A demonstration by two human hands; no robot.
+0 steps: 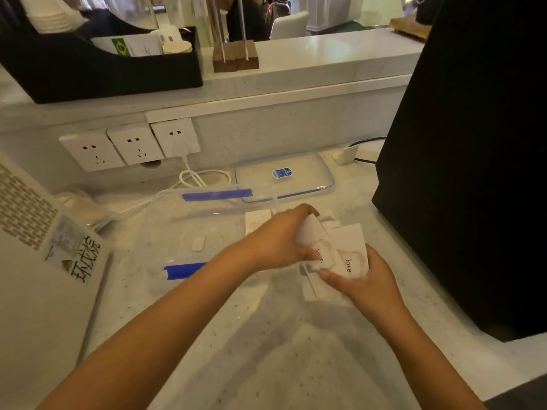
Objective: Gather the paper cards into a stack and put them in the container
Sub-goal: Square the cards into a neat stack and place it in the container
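White paper cards printed with "love" [350, 253] lie fanned on the speckled counter at centre right. My left hand [278, 241] grips one tilted card [310, 235] at its edge. My right hand [367, 279] pinches the lower end of the fanned cards. More cards [321, 291] lie flat under both hands, and one card [256, 221] lies just behind my left hand. A clear plastic container [177, 232] with blue clips stands open to the left of the cards, a small white piece [198, 243] inside it.
The container's clear lid [307, 170] lies behind the cards near the wall. A large black box [461, 173] fills the right side. Wall sockets [130, 146] with a white cable [192, 179] sit at back left. A grey device with a label [44, 261] stands at left.
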